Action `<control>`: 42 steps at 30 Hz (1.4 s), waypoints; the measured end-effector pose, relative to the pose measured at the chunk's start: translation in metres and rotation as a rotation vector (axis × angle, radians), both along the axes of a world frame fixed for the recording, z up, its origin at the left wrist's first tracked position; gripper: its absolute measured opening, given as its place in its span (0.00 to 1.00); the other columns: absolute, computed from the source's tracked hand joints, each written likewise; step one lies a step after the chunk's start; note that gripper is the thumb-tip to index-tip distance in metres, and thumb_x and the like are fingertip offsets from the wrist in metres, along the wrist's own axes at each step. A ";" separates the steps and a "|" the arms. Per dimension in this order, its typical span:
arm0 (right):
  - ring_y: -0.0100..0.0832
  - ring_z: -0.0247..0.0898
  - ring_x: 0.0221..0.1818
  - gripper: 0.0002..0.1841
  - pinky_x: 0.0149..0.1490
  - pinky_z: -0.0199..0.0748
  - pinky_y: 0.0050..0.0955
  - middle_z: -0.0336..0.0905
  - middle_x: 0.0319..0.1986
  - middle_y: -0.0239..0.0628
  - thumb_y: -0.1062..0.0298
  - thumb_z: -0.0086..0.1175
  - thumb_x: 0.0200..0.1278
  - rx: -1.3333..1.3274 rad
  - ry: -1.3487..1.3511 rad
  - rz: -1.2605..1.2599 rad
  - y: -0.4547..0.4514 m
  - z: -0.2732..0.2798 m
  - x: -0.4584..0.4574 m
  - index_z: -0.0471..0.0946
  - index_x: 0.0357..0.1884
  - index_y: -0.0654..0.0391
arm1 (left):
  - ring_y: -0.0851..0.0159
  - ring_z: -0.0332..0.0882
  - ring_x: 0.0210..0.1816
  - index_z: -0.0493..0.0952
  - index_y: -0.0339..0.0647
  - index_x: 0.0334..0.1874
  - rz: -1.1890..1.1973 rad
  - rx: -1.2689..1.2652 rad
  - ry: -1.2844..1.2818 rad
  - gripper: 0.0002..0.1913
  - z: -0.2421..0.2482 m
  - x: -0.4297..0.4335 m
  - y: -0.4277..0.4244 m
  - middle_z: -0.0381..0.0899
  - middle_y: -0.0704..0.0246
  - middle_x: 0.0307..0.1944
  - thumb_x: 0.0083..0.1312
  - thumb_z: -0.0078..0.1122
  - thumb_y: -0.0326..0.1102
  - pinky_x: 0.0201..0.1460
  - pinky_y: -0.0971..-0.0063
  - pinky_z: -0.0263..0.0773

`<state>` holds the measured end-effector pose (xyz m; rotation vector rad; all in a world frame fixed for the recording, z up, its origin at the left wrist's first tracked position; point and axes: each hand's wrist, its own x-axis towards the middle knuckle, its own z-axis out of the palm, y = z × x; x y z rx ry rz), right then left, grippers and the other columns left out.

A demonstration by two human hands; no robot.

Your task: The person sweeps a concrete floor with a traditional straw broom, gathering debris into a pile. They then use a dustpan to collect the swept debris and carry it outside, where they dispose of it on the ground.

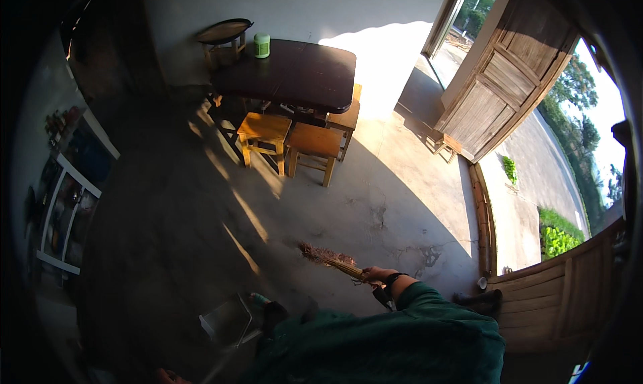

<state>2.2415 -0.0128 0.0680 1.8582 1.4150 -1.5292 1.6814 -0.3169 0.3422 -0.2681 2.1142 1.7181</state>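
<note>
My right hand, with a dark band at the wrist, is closed around a short straw broom. The broom's reddish-brown bristles point away to the left, above the concrete floor. A dark piece shows just below that hand; what it is cannot be told. Low in the view, a dustpan stands beside my foot, and its pale handle runs towards the bottom edge. Only part of my left hand shows at that edge, near the handle. Its grip is hidden.
A dark wooden table stands by the wall with a green-and-white canister on it. Wooden stools crowd its near side. At right, a wooden door stands ajar beside a raised sill. Boots lie near the other door leaf.
</note>
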 end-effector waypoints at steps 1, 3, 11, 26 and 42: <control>0.28 0.74 0.26 0.30 0.29 0.75 0.29 0.78 0.33 0.35 0.58 0.59 0.56 0.017 0.025 0.017 0.014 0.005 -0.018 0.68 0.62 0.50 | 0.76 0.56 0.19 0.70 0.45 0.30 -0.009 -0.008 -0.021 0.18 -0.009 -0.022 0.022 0.61 0.77 0.18 0.66 0.53 0.54 0.22 0.78 0.55; 0.27 0.74 0.25 0.29 0.27 0.74 0.28 0.77 0.31 0.34 0.58 0.58 0.57 0.063 -0.044 0.144 0.031 0.020 -0.043 0.68 0.63 0.49 | 0.77 0.54 0.17 0.68 0.47 0.28 -0.029 -0.069 -0.070 0.19 -0.031 -0.065 0.064 0.57 0.78 0.17 0.67 0.52 0.55 0.20 0.79 0.52; 0.27 0.71 0.22 0.22 0.26 0.70 0.30 0.75 0.24 0.31 0.65 0.59 0.55 -0.159 0.032 -0.209 0.090 0.053 -0.135 0.75 0.54 0.54 | 0.80 0.44 0.13 0.64 0.47 0.23 -0.414 0.033 0.020 0.21 -0.038 -0.199 0.217 0.48 0.82 0.12 0.69 0.47 0.53 0.17 0.81 0.44; 0.23 0.59 0.13 0.15 0.15 0.56 0.21 0.63 0.16 0.29 0.70 0.50 0.61 -0.335 0.181 -0.035 0.436 0.036 -0.346 0.70 0.50 0.45 | 0.79 0.51 0.14 0.65 0.47 0.25 -0.507 0.014 0.137 0.18 -0.017 -0.393 0.497 0.53 0.81 0.12 0.69 0.48 0.51 0.19 0.79 0.51; 0.20 0.60 0.17 0.29 0.19 0.57 0.18 0.67 0.21 0.29 0.72 0.51 0.63 -0.193 0.158 0.130 0.690 0.106 -0.750 0.61 0.67 0.41 | 0.78 0.48 0.15 0.62 0.47 0.23 -0.507 0.041 -0.128 0.16 -0.135 -0.622 0.689 0.53 0.81 0.16 0.68 0.51 0.42 0.18 0.75 0.47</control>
